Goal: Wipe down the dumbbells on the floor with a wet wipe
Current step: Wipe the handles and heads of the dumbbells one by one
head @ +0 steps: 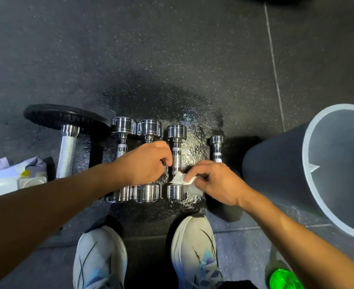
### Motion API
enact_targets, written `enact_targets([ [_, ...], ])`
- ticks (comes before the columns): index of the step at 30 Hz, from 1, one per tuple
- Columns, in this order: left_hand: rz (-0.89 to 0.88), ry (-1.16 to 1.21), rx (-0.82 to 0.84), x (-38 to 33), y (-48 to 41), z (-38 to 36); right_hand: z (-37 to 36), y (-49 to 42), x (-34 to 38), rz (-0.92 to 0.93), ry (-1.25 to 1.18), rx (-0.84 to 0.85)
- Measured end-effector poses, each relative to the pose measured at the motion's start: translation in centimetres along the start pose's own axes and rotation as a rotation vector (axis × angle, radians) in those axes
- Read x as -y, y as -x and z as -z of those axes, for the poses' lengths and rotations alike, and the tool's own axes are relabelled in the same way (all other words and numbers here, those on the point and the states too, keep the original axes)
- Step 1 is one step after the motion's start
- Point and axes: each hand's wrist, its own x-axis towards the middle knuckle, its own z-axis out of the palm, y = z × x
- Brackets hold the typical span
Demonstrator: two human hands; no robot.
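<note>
Dumbbells [149, 127] seem partway wiped: right hand [218, 182] pinches the wipe [182, 179] on one, left hand [147, 161] just beside it grips another's handle.

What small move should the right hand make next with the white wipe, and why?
Probably slide the white wet wipe up the knurled handle of the chrome dumbbell second from the right. The right hand pinches the wipe at that handle's near end, and the left hand lies beside it; the handle's far part shows bare.
</note>
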Motion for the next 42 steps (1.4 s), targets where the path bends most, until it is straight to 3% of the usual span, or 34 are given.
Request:
enact_targets([
  [4,-0.024,-0.076,-0.014,-1.1,0.0,0.1,0.3,1.8,-0.8,-0.113,-0.079,-0.572],
  [6,-0.065,-0.098,-0.037,-1.7,-0.1,-0.1,0.0,2.6,-1.4,-0.16,0.01,-0.722],
  [9,-0.149,-0.097,-0.075,-2.6,-0.7,-0.3,-0.8,3.6,-3.0,-0.273,0.182,-0.67],
  [14,-0.192,-0.141,-0.059,-2.9,-1.1,-0.7,-1.8,3.7,-4.1,-0.402,0.038,-0.481],
  [22,-0.32,-0.361,0.027,-2.3,-1.4,-2.7,-2.5,3.0,-3.1,-0.09,0.159,-0.523],
  [28,-0.439,-0.514,0.024,-3.0,-1.3,-4.2,-2.6,0.8,-3.4,0.022,0.2,-0.428],
  [33,-0.434,-0.549,0.035,-2.7,-1.2,-4.4,-1.1,-1.3,-2.6,0.053,0.216,-0.453],
  [38,-0.466,-0.574,-0.001,-2.6,-0.9,-4.2,0.9,-2.9,-1.7,0.001,0.129,-0.704],
  [42,-0.448,-0.577,-0.019,-2.9,-1.0,-4.5,1.8,-4.9,-2.3,0.013,0.121,-0.675],
])
